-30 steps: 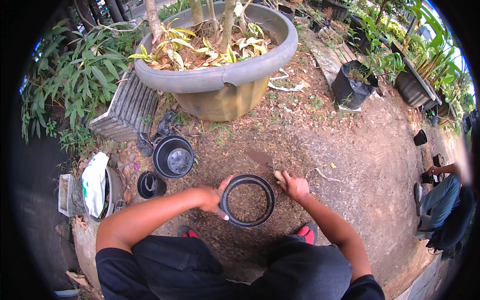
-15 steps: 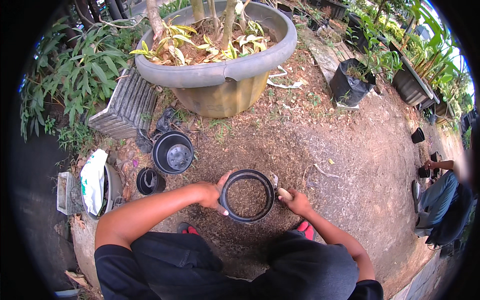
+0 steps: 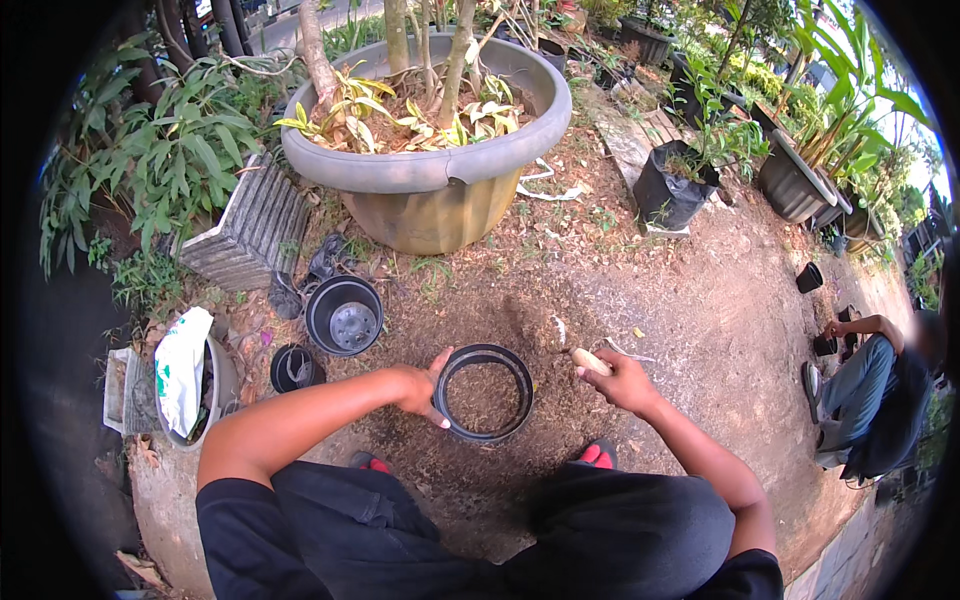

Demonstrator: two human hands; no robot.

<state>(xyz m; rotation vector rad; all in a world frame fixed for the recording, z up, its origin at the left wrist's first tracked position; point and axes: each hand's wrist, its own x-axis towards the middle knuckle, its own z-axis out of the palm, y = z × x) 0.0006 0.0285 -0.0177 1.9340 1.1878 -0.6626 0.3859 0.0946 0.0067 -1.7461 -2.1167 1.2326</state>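
Between my feet a round black plant pot (image 3: 440, 403) sits on the ground, with dry brown soil mix (image 3: 485, 395) inside its rim. My left hand (image 3: 418, 390) grips the pot's left side, thumb and fingers spread along the wall. To the right of the pot, my right hand (image 3: 622, 382) is closed round the pale wooden handle (image 3: 591, 362) of a small hand trowel. Its metal blade (image 3: 560, 330) points away from me over the loose soil and is partly blurred, apart from the pot.
Beyond my left hand stand a black pot (image 3: 345, 315) and a smaller one (image 3: 297, 369). A white sack (image 3: 183, 370) lies in a tub at the left. A big grey planter (image 3: 430, 205) is ahead. At the right a person (image 3: 870, 390) squats beside small pots.
My right hand has drawn the trowel from the pot's rim out to the right and slightly away from me. My left hand keeps its hold on the pot.
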